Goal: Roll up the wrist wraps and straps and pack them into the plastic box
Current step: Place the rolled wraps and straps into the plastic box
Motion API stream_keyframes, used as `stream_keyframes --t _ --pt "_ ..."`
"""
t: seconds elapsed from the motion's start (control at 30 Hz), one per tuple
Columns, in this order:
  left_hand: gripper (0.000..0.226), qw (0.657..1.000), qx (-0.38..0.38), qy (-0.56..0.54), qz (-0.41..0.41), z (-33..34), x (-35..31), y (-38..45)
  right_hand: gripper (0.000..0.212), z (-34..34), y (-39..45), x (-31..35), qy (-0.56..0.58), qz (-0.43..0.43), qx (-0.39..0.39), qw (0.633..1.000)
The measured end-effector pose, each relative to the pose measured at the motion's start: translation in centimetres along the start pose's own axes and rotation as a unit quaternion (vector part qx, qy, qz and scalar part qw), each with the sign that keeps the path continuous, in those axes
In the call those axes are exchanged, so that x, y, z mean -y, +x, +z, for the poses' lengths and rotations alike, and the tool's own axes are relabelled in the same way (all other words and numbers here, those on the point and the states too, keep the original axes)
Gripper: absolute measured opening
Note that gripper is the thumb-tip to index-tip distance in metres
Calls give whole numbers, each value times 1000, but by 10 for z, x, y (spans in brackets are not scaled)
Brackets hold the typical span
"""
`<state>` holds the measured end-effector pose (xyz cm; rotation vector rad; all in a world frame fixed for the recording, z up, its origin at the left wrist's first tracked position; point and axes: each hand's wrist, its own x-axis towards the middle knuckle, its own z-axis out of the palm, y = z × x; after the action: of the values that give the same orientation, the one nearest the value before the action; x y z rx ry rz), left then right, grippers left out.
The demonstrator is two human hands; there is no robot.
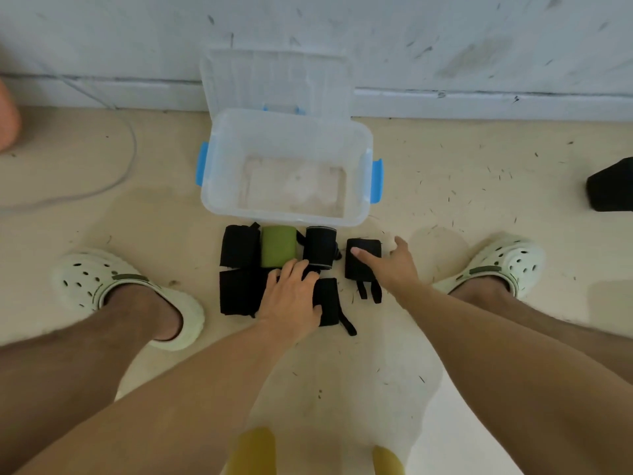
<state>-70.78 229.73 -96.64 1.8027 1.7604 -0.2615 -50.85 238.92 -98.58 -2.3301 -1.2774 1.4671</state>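
Right hand [394, 265]: I see it spread over the rightmost black roll [362, 264], thumb flat on top, fingers past its right edge; whether they curl under I cannot tell.
Left hand [291, 296]: fingers laid loosely over the middle of the bundle, covering one roll; I see no pinch.
Rolls: six or so lie on the floor just near of the plastic box [219, 186], among them a green roll [278, 246] and a black roll with pale edging [320, 246].
Handling: I judge them light, soft, squashy, not slippery; a loose tail [347, 325] trails from the near one, so I'd grip across the full width to stop unwinding.
Box: open and nothing inside, lid [277, 80] leaning against the far wall.
Room: shoes [113, 286] flank both sides; the short lift forward over the near rim looks unobstructed.
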Motion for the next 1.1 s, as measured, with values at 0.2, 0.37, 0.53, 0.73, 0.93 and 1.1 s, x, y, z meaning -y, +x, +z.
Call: stream_keyframes --t 0.2,0.37,0.53,0.73,0.93,1.1 --pt "55 994 -77 -80 13 -1 -12 5 122 12 -7 -13 -141 -111 -8 984" --pt "51 990 -94 -107 17 -3 -4 6 94 10 2 -12 -143 -164 32 975" --pt "49 984 -122 -126 9 -8 -4 4 97 23 -4 -11 53 -7 -5 999" --pt "57 985 -141 -92 47 -34 2 9 83 17 -15 -1 25 6 -31 999" --pt "52 976 -183 -58 100 -90 26 -1 85 -58 -36 43 -28 -91 -103 990" --pt "57 984 -146 3 101 -172 42 -17 85 -116 -69 130 -126 -201 -146 961"
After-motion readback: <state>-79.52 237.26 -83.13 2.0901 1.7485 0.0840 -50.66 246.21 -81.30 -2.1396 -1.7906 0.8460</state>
